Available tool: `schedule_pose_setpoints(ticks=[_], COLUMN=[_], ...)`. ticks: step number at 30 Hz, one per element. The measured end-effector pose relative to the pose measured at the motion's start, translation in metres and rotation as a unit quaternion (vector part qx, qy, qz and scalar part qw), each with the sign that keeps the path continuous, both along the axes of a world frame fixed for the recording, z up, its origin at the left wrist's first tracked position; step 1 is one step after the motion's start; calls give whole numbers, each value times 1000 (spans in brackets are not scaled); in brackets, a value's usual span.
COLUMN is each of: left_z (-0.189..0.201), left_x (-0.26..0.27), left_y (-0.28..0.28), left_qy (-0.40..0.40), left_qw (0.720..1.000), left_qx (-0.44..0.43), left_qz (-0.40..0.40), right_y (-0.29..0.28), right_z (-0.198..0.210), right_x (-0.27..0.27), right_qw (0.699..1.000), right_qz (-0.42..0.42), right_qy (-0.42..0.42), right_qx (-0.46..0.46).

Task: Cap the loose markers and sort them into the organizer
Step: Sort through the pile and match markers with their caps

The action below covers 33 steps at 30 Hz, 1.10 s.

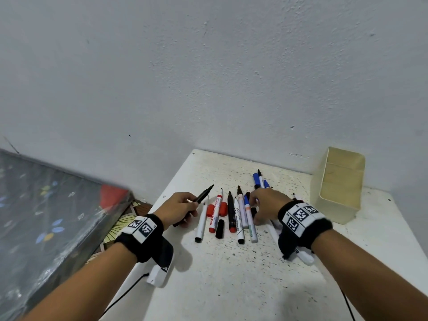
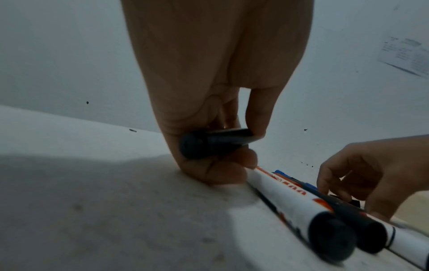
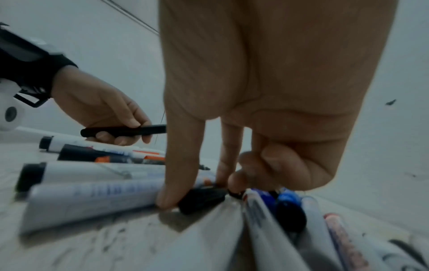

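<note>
My left hand (image 1: 192, 202) grips an uncapped black marker (image 1: 203, 194), its tip pointing up and away; the left wrist view shows the marker's butt end (image 2: 192, 146) between thumb and curled fingers. My right hand (image 1: 256, 208) reaches down into the row of markers, and its thumb and fingertips pinch a loose black cap (image 3: 202, 199) lying on the table. Several uncapped markers lie side by side between the hands, among them a white one (image 1: 201, 223) and a red one (image 1: 215, 212). The beige organizer box (image 1: 340, 184) stands empty at the back right.
Two red caps (image 1: 210, 210) and a black cap (image 1: 220, 228) lie among the markers; blue markers (image 1: 256, 179) lie further back. The white speckled table (image 1: 231, 274) meets the wall behind. A dark floral-covered block (image 1: 46, 205) lies left of the table.
</note>
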<state>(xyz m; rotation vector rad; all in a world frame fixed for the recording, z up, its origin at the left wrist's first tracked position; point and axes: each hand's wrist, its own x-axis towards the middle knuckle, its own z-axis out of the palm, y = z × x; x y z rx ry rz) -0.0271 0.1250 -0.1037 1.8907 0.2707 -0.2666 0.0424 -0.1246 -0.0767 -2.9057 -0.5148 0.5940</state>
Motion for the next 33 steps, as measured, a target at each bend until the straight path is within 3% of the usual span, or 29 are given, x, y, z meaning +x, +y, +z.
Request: schedule_pose_setpoints(ticks=[5,8,11,15,22,29,31,33], left_z=[3,9,18,30,32,21,19,19], left_x=[3,4,6,6,7,18,25,31], left_y=[-10,-11,-16,-32,-45,-49,-47,-44], left_qy=[4,-23,-43,-57,-75,-66,-72,-78], left_qw=[1000,998,996,993,992,986,983,980], left_qx=[20,44,43,36,14,38,76,102], left_qz=[-17,-29,-60,-97,-102,-146,-152,-150], right_y=[-1,-6,-4,8,21,0,-18,-35], right_z=[-11,0,16,20,16,5,4,-1], right_x=[-1,1,1,-3,-19,-20,-16,-15], right_qw=[1000,987,914,836,802,785,796,843], right_qz=[-3,-62,-150,-186,-178,-257,-290,-280], right_qy=[-21,-38,-46,-12,21,5,-13,6], right_qx=[-6,143,374,516,570,564,531,459])
